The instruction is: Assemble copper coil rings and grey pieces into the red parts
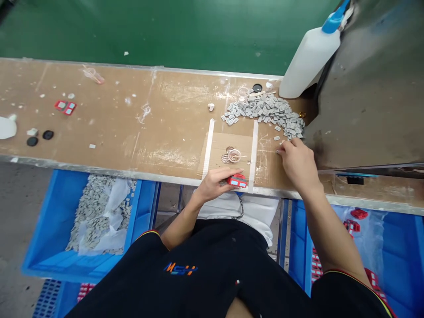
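Note:
In my left hand [217,182], closed at the bench's front edge, is a red plastic part [237,180] with a grey strip and two pale blue panels. My right hand [296,161] is in a pinch over the bench, just in front of a pile of small grey tiles [271,110]. A sliver of something pale shows at its fingertips, too small to name. Between the hands, a small clear cup [234,155] stands on a taped-down cardboard square [217,143], with brown smears around it.
A white bottle with a blue nozzle [309,62] stands at the back right beside a metal housing [371,88]. Another red part [65,107] and black caps [39,138] lie at left. Below are blue bins with grey pieces [96,212] and red parts [353,226].

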The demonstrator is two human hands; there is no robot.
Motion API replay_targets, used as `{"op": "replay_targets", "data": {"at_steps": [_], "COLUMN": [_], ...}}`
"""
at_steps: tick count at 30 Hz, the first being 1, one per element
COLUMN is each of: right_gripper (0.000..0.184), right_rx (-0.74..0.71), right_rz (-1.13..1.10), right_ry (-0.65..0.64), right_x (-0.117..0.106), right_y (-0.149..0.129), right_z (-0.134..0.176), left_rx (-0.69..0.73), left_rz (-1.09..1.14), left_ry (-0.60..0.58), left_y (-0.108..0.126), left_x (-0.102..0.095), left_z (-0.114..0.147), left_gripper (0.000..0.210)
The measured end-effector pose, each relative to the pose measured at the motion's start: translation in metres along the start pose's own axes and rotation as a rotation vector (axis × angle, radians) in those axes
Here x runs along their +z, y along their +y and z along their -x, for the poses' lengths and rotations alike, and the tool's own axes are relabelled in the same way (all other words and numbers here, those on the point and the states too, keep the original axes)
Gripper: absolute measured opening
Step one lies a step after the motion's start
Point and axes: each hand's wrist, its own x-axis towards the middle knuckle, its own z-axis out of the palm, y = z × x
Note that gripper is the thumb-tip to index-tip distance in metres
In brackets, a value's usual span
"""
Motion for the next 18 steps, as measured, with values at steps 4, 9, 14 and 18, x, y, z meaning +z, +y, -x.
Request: {"op": "replay_targets", "data": {"at_steps": [4,9,14,18], "right_gripper": [0.011,0.007,0.011,0.011], "right_rx": [-0.036,-0.061,-0.074,-0.12], "right_rz": [-0.289,-0.784,-0.851,-0.775], "right_ry": [0.024,-0.09,-0.168,-0.2], "right_x": [-0.018,-0.024,-0.011,-0.008], "right_y": [-0.015,-0.059,-0.076,-0.075], "right_z": [0.019,0.055,0.06,0.055], "left_rx": [0.047,-0.07,-0.073,-0.072], "left_rz": [0.017,0.071,0.039,0.023], "left_ry": [-0.019,-0.039,-0.06,-0.081], "left_y": [-0.003,0.0,0.001,0.0], "left_x": [0.0,0.0,0.0,0.001], "left_z": [0.001,0.003,0.002,0.002], "left_gripper": [0.04,0.03,0.026,0.024]}}
